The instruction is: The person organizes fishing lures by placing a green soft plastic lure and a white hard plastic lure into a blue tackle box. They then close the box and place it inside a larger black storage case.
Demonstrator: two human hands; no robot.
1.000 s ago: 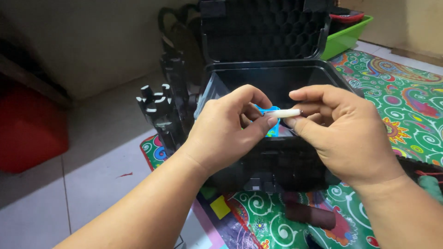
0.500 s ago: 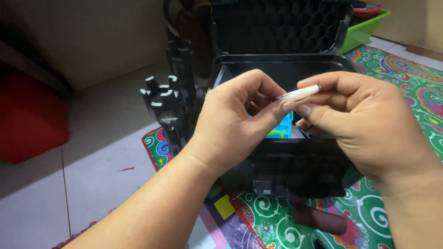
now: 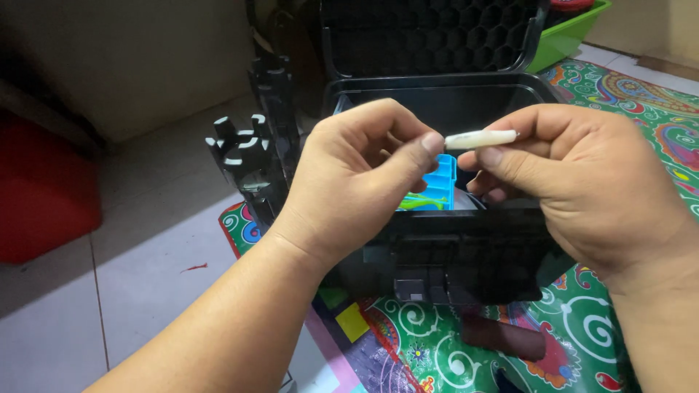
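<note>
A: Start close. What were the hands doing?

B: The left hand [image 3: 357, 175] and the right hand [image 3: 575, 189] met above the open black case [image 3: 451, 247]. Both pinched a small white stick [image 3: 480, 138], thumb and forefinger on each side: the left on its left tip, the right around its middle and right end. The other fingers of both hands were curled in, holding nothing I could see.

A: Where was the stick, exactly?

B: In the air between the two hands, lying roughly level, over the case's front wall and touching nothing but fingertips.

A: So what could have gone wrong?

B: It was thin and held only by small pinches. I judged that a twist or a pull from either side might have snapped it, or let it slip and fall into the case.

A: What lay under it?

B: A blue tray [image 3: 433, 185] with green strands [image 3: 422, 202] inside the case. A dropped stick could have vanished among them; the inside was dark.

A: And farther off?

B: The patterned mat [image 3: 641, 116] under the case, a black notched part [image 3: 244, 149] at its left, the raised honeycomb lid [image 3: 429, 36], then a green tub [image 3: 571, 36] and a red box [image 3: 44, 196] on the tiled floor [image 3: 131, 255]. A stick that bounced out could have rolled there.
</note>
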